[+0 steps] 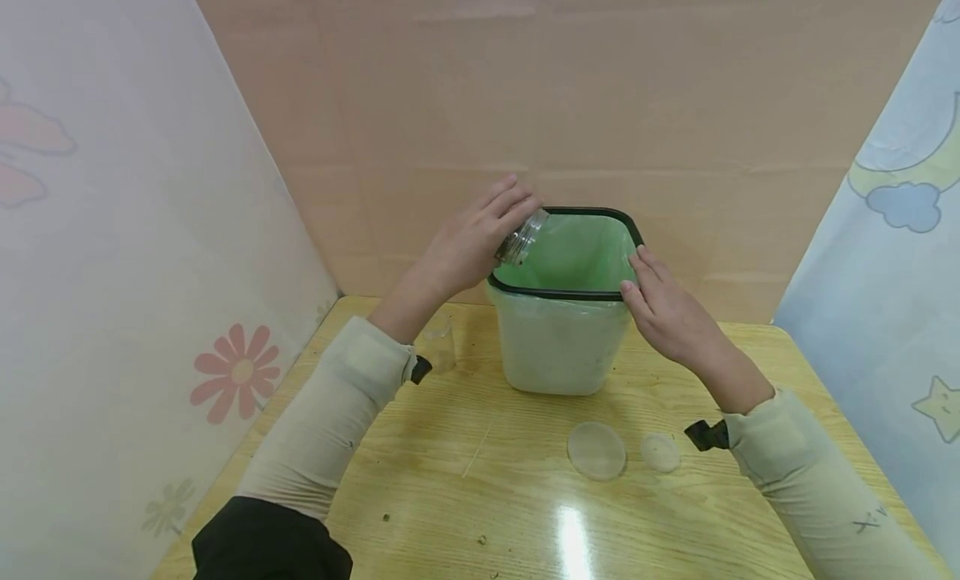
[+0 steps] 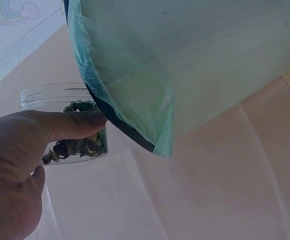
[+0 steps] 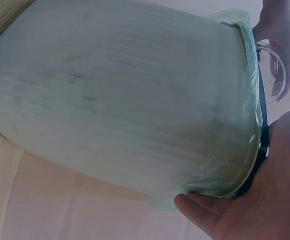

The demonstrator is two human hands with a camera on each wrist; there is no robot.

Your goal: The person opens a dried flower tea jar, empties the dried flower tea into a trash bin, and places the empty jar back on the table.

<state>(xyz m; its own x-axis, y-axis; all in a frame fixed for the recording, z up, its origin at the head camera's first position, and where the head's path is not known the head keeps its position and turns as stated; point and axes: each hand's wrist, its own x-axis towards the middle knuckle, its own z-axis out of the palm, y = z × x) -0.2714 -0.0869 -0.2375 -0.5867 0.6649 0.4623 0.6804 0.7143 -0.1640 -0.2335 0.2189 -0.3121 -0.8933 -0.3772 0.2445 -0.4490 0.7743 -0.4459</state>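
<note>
A clear screw-neck jar [image 2: 80, 103] lies tilted at the left edge of the bin's opening, its mouth toward the inside. Dark, crumpled dried bits [image 2: 85, 146] are in it. My left hand [image 1: 476, 234] grips the jar, with the thumb across its side in the left wrist view. A whitish trash bin [image 1: 558, 347] stands on the table, lined with a thin green bag [image 1: 570, 255] and topped by a black rim [image 1: 558, 295]. At the bin's right front corner my right hand [image 1: 671, 309] holds the rim.
Two round translucent lids, a larger one [image 1: 596, 451] and a smaller one [image 1: 661, 452], lie in front of the bin. A clear cup [image 1: 438, 344] stands behind my left wrist. A thin stick [image 1: 477, 449] and small crumbs [image 1: 482, 539] lie on the wooden table [image 1: 420, 513].
</note>
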